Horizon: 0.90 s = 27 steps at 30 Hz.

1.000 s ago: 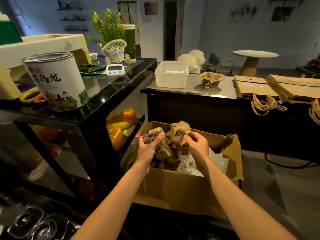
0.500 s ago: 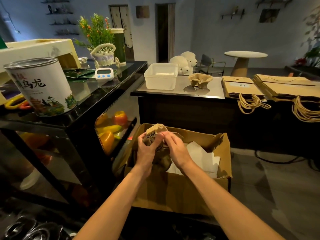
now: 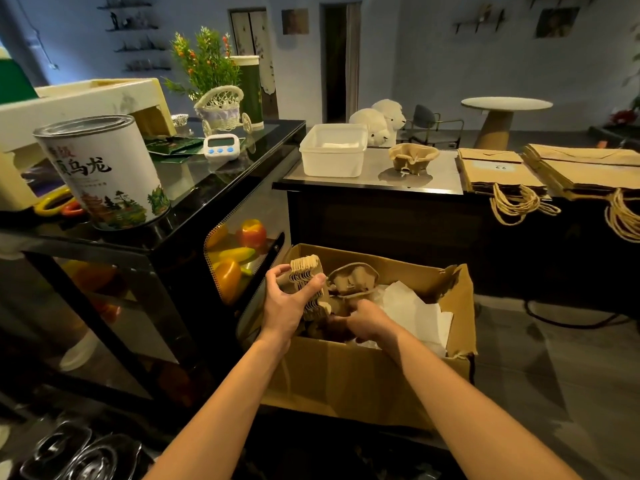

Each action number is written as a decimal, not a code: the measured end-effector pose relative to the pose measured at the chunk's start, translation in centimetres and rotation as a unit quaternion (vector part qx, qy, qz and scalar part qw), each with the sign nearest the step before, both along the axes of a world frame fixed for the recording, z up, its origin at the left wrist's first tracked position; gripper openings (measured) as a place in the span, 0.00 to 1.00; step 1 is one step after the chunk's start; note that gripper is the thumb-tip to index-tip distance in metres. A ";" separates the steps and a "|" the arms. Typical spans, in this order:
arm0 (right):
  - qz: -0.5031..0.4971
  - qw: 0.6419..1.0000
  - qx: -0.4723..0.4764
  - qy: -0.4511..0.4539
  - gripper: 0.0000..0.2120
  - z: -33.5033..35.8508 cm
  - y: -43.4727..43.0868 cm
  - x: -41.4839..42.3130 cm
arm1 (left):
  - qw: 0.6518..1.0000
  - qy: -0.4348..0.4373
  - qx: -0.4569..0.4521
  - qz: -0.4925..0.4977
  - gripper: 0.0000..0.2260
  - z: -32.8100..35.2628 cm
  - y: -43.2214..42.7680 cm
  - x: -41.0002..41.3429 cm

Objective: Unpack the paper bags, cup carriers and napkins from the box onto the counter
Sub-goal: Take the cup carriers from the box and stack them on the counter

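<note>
An open cardboard box stands on the floor in front of me. My left hand grips a stack of brown pulp cup carriers at the box's left side. My right hand reaches down into the box with fingers curled among more carriers; what it holds is hidden. Another cup carrier lies in the box beside white napkins. On the counter sit one cup carrier and two piles of paper bags.
A white plastic tub stands on the counter's left part. To my left is a black glass display case with a tea tin, a timer and a plant basket. Grey floor lies to the box's right.
My right hand has dropped from the top of the carrier stack down into the box. A single carrier now shows beside the stack. My left hand still holds the stack.
</note>
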State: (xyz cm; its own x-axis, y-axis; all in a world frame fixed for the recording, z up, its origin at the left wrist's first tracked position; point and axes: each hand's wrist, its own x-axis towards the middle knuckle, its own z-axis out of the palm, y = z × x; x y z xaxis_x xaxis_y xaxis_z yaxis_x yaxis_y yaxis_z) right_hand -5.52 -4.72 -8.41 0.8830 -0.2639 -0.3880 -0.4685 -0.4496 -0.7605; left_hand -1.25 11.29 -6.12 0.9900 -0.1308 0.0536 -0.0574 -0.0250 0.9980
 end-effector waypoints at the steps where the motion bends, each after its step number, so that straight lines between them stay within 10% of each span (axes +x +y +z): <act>1: -0.020 0.999 0.036 -0.018 0.17 0.2 -0.1 -0.2 | 1.000 0.000 0.001 0.000 0.30 -0.1 0.0 -0.1; 15: -0.229 0.927 0.077 -0.287 0.25 2.6 -4.3 -5.5 | 0.995 0.066 -0.046 -0.064 0.32 0.1 -3.6 -1.2; 27: 0.010 0.951 0.010 -0.307 0.22 3.8 -1.7 -6.2 | 0.981 0.107 -0.099 -0.129 0.55 -0.4 -5.5 -2.2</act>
State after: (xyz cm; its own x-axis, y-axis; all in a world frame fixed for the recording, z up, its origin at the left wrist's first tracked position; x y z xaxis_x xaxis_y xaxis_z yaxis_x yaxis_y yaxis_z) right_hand -11.67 -6.40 -4.60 0.9495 -0.2425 0.1990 0.0762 -0.4372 -0.8961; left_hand -3.42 5.75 -6.49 0.9169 -0.3857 -0.1029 0.1760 0.1591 0.9715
